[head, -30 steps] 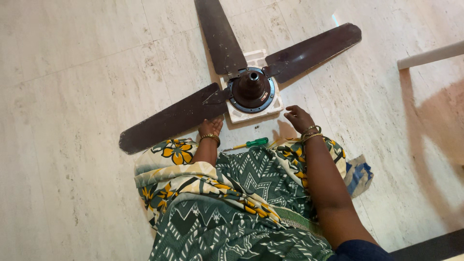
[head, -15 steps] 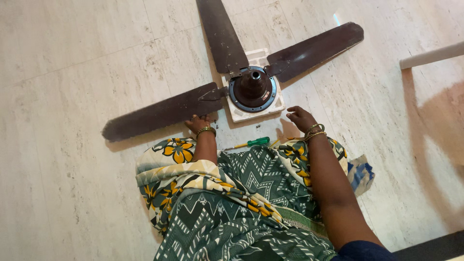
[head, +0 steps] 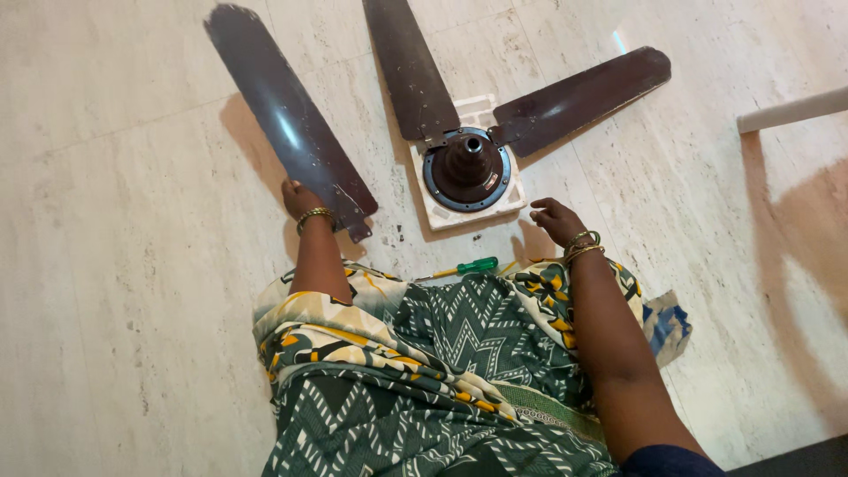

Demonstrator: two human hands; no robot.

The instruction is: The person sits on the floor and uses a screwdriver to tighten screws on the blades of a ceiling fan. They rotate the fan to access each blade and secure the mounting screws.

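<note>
Head view, single frame, contents as follows.

Item: your left hand (head: 299,198). Position: on the floor (head: 124,265) at the left, against the near edge of the detached fan blade (head: 284,117). State: the fingers lie behind the blade edge, so you cannot tell whether they grip it or only rest against it. Gold bangles sit at the wrist.

Item: detached fan blade. Dark brown, long, lying flat on the floor, apart from the motor. Its metal bracket end points toward your lap; its rounded tip points toward the upper left corner.

Item: your right hand (head: 555,218). Position: on the floor just beside the near right corner of the foam block (head: 422,189). State: fingers loosely curled, holding nothing. Bangles at the wrist.

Item: fan motor (head: 466,166). Round, dark, with a brown dome in the middle, seated on the white foam block.

Item: two attached blades. One (head: 408,66) runs up toward the top edge; the other (head: 579,93) runs to the upper right. Both meet the motor at its rim.

Item: screwdriver (head: 464,267). Green handle, lying on the floor between the foam block and your knees, shaft pointing left.

Item: small dark screws (head: 399,234), on the floor just beside the bracket end of the detached blade.

Item: your lap, covered in green patterned cloth (head: 459,353) with yellow flowers.

Item: pale bar (head: 795,109), at the right edge, well apart from the fan.
</note>
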